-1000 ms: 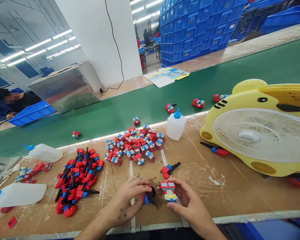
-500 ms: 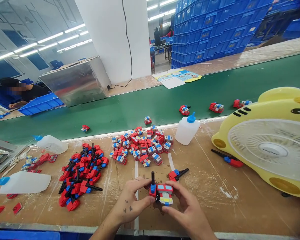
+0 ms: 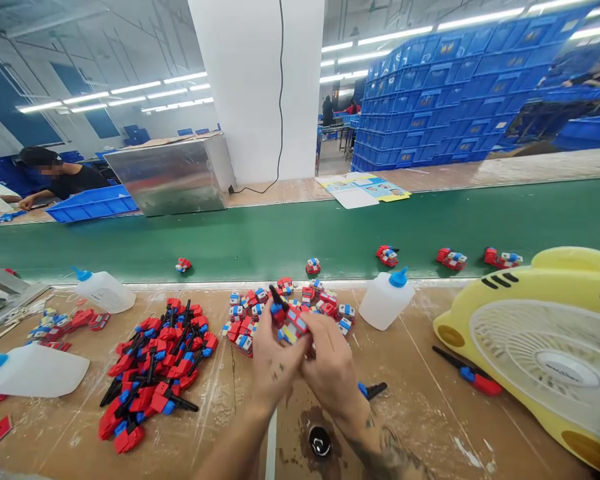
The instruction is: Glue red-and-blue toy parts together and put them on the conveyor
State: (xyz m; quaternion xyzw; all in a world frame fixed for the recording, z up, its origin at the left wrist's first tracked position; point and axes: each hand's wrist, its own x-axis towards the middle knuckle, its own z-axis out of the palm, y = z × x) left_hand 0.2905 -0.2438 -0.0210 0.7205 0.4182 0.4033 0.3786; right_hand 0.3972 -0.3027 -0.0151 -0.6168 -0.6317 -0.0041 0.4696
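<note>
Pinching toy piece (image 3: 289,319) between left hand (image 3: 275,357), right hand (image 3: 330,367)

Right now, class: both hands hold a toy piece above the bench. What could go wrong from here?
1. The toy piece may slip from the left hand or right hand into the loose pile.
2. A forearm could smear the dark glue spot.
3. An elbow might topple the glue bottle.
</note>
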